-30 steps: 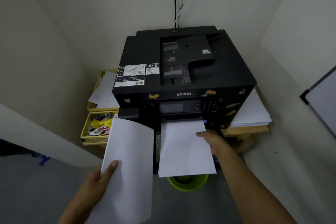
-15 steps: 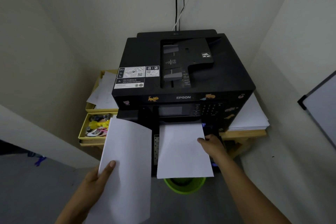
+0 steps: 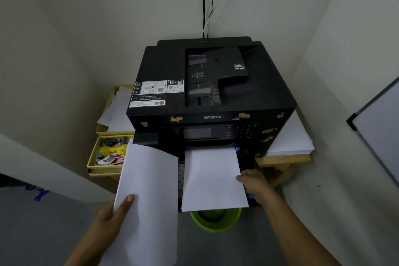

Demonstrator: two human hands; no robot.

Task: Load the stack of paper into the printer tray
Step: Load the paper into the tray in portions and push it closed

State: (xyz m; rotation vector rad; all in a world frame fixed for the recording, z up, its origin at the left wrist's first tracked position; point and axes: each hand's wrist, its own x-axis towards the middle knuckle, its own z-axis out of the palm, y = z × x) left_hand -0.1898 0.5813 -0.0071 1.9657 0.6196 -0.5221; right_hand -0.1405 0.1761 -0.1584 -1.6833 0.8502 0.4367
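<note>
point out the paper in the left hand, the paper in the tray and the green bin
paper in left hand (image 3: pixel 149 190), head view, middle of the sheet
paper in tray (image 3: pixel 212 181), head view, middle of the sheet
green bin (image 3: pixel 216 221), head view, front rim

black printer (image 3: pixel 211 93), left hand (image 3: pixel 110 216) holding paper (image 3: pixel 146 196)

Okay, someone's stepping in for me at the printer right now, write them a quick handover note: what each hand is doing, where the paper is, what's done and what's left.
Left hand: grip shut on a loose stack of white paper, held in the air left of the printer's front.
Right hand: at the right edge of the sheets lying in the tray; grip on them unclear.
Done: one batch sits in the tray, partly sticking out toward you.
Left: square that batch and slide it in, add the left-hand stack, close the tray.
</note>
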